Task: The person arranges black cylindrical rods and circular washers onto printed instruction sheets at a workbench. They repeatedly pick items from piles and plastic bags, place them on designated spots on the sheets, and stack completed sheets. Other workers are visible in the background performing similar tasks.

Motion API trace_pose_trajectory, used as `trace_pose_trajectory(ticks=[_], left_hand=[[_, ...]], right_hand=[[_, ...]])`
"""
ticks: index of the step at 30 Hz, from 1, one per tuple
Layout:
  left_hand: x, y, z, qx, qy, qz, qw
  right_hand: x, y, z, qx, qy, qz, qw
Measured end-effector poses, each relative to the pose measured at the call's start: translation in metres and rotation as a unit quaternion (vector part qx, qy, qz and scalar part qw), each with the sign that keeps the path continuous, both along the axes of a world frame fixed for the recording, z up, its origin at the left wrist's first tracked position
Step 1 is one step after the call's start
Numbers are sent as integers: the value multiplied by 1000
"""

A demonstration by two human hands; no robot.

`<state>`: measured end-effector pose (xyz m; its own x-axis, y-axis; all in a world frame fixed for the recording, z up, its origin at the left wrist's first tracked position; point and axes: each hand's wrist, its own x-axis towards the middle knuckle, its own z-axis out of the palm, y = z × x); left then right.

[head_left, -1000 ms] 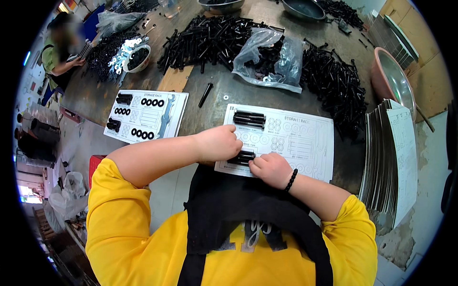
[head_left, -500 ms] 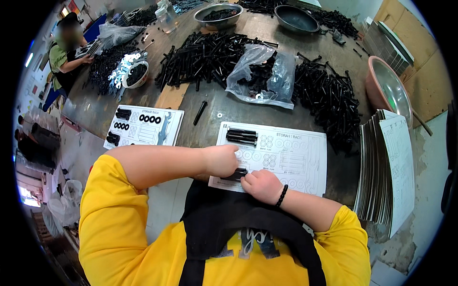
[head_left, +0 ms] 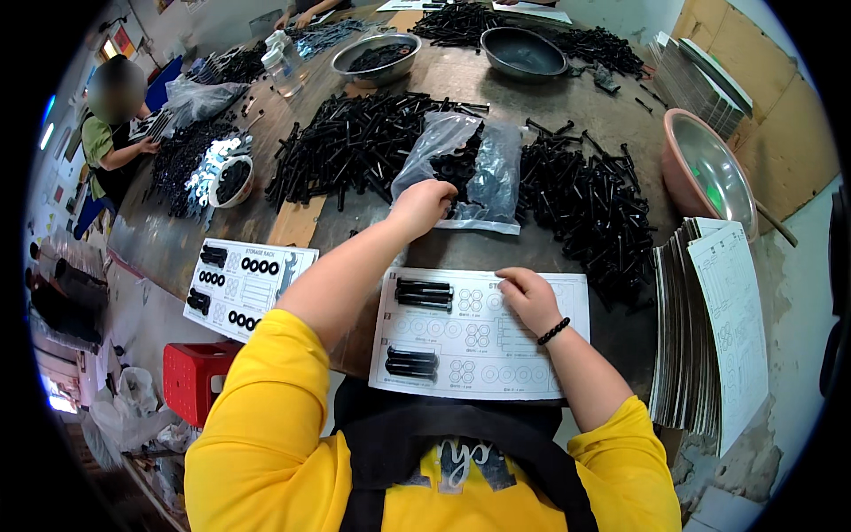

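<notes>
My left hand (head_left: 424,209) reaches forward to the mouth of a clear plastic bag (head_left: 498,173) of small black parts. Its fingers are curled down, and whatever they pinch is hidden. A white printed card (head_left: 523,383) lies in front of me. Two groups of black bolts rest along its left side, an upper group (head_left: 424,294) and a lower group (head_left: 411,363). Over the card's upper right part is my right hand (head_left: 530,303), loosely bent with thumb and fingers apart, holding nothing I can see.
Black bolts (head_left: 341,146) are heaped beyond the card, with another heap (head_left: 585,199) to the right. A filled card (head_left: 239,288) lies left, near a white bowl (head_left: 233,182). A stack of cards (head_left: 687,328) and a pink basin (head_left: 678,164) stand right. A person (head_left: 111,146) works far left.
My left hand has moved from the card forward to the plastic bag. My right hand has shifted from the lower bolts to the card's upper right. The lower bolts now lie uncovered.
</notes>
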<state>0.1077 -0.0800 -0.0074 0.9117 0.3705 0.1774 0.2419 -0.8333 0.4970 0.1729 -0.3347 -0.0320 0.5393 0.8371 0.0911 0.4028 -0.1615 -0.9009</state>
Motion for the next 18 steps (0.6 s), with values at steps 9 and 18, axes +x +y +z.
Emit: trace_pose_trajectory(ticks=[9,18], left_hand=[[42,-6,-24,54,57,103,992],[42,-1,-19,13,52,72,996]], right_hand=[[2,0,-4,-16,-63,28,997],[1,0,-1,-13,-68,27,997]])
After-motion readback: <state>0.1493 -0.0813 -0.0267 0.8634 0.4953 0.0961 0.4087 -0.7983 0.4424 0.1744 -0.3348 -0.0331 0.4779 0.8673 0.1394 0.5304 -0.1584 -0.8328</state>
